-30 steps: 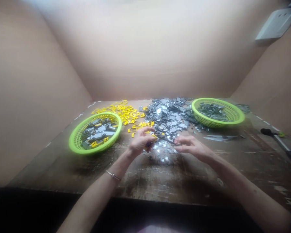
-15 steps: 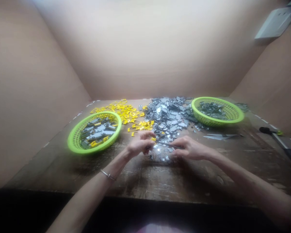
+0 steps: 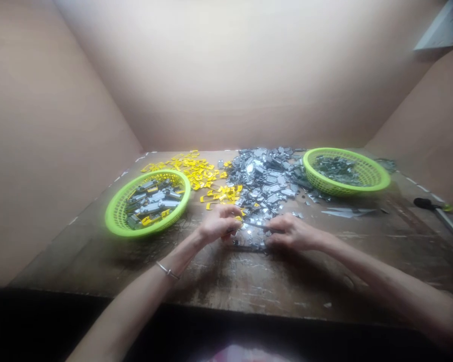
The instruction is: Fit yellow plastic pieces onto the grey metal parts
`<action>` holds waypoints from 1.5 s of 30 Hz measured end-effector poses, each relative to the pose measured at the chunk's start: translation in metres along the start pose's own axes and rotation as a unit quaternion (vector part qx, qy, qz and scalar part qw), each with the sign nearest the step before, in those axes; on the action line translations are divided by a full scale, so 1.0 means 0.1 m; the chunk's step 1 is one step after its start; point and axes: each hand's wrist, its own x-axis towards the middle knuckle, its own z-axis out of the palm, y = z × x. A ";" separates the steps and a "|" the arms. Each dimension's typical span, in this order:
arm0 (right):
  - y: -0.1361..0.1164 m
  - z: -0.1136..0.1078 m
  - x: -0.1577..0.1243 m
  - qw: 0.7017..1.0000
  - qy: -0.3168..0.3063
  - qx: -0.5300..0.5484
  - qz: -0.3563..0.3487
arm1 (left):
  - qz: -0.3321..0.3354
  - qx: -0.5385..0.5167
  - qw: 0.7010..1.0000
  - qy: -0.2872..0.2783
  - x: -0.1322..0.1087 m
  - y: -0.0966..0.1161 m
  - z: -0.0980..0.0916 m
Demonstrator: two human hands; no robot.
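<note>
My left hand [image 3: 219, 224] pinches a small yellow piece [image 3: 239, 218], of which only a bit shows past the thumb and fingers. In my right hand [image 3: 293, 232] is a thin dark tool [image 3: 263, 227], shaped like a slim rod or tweezers. Its tip points left and reaches close to the yellow piece; whether they touch is not clear. Below and between both hands lie small shiny scraps [image 3: 251, 235]. Just beyond the fingers spreads a heap of grey metal-like plates [image 3: 270, 178], with loose yellow clips or frames [image 3: 196, 171] to its left.
A green basket [image 3: 111, 218] on the left holds grey and yellow parts. Another green basket [image 3: 383, 182] at the right back holds small grey pieces. Flat pale blades [image 3: 345, 212] and a black-handled rod [image 3: 443, 216] lie on the right of the worn wooden table [image 3: 249, 291]. Walls enclose the back and sides.
The view has shifted slightly, so things at the right appear farther right. Both hands keep their holds, and the tool stays close to the yellow piece.
</note>
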 end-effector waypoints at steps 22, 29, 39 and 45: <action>-0.32 0.29 0.36 0.916 0.259 0.302 0.062 | 0.158 -0.245 0.922 0.255 0.13 0.13 0.32; -0.37 0.13 0.31 0.954 0.205 0.214 0.038 | 0.103 0.058 0.992 -0.037 0.15 0.29 0.08; -0.45 0.18 0.25 0.902 0.291 0.318 -0.015 | 0.109 -0.290 0.950 0.031 0.09 -0.08 0.20; -0.46 0.23 0.24 0.897 0.315 0.307 -0.043 | 0.102 -0.318 0.942 0.031 0.08 -0.09 0.20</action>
